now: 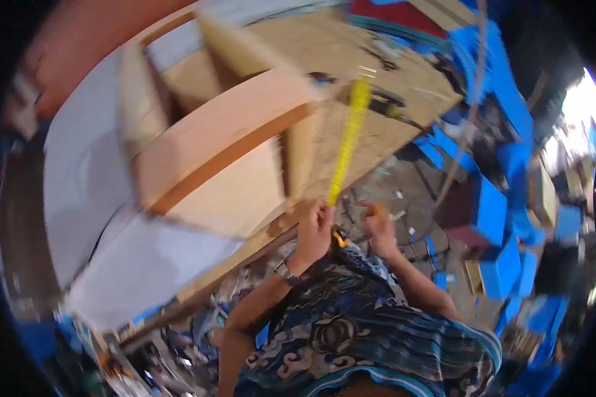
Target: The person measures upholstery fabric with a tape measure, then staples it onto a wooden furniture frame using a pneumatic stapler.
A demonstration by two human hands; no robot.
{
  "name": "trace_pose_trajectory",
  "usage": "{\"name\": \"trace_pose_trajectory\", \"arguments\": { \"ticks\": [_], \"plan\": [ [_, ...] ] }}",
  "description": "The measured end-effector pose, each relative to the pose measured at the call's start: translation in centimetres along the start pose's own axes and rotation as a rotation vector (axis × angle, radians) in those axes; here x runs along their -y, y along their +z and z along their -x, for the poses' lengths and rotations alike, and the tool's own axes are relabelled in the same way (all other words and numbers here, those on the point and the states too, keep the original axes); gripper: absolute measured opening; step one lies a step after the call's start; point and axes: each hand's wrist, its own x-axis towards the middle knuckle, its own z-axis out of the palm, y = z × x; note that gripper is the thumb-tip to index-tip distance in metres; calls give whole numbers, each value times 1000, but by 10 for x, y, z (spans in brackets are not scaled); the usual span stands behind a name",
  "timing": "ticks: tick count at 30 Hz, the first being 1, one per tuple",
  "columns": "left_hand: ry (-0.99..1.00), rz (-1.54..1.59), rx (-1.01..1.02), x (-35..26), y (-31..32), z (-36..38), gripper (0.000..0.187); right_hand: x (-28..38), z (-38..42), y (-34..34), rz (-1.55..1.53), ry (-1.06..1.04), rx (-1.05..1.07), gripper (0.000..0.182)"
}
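My left hand (pixel 315 231), with a wristwatch (pixel 286 271) on its wrist, is closed around the lower end of a pulled-out tape measure (pixel 347 147). The yellow blade stands out from the hand across the plywood. Below the fingers the dark and orange case (pixel 339 237) shows in part. My right hand (pixel 379 228) is apart to the right, blurred, its index finger stretched out and nothing visible in it. Left of the blade stands a wooden frame (pixel 225 142) with a curved front rail and upright sides.
The frame rests on a plywood-topped table (pixel 278 33), partly over white sheet material (pixel 86 165). A dark tool (pixel 384 104) and scissors-like tool (pixel 385 61) lie at the back. Blue-covered blocks (pixel 487 212) are piled at the right. Scraps litter the floor (pixel 404 188).
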Motion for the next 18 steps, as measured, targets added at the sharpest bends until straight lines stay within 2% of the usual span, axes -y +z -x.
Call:
{"name": "trace_pose_trajectory", "arguments": {
  "ticks": [1, 2, 3, 5, 7, 8, 11, 14, 15, 17, 18],
  "plan": [
    [-11, 50, -39, 2, 23, -21, 20, -5, -9, 11, 13, 25, 98, 33],
    [-22, -51, -22, 3, 36, -43, 21, -17, -23, 23, -151, -36, 84, 32],
    [-28, -153, -26, 5, 42, -66, 21, -38, -44, 31, -329, -1, 48, 36],
    [-65, -465, -103, 15, 50, -114, 23, -41, -86, 15, -323, 259, 31, 34],
    [-83, -573, -163, 62, 51, -158, 23, -63, -125, -2, -192, 217, -56, 31],
    [-129, -663, -132, 56, 61, -164, 22, -76, -147, -15, -122, 193, -88, 30],
    [-224, -933, -51, 54, 76, -172, 24, -108, -216, -66, 540, -75, 144, 25],
    [-339, -941, -90, 69, 86, -186, 29, -109, -275, -90, 922, -241, 255, 30],
    [-366, -895, -126, 76, 86, -191, 29, -107, -290, -96, 994, -256, 317, 35],
    [-418, -805, -195, 83, 84, -199, 30, -123, -321, -96, 1015, -528, 279, 39],
    [-312, -923, -240, 83, 84, -199, 29, -134, -333, -96, 1018, -658, 255, 42]
  ]
}}
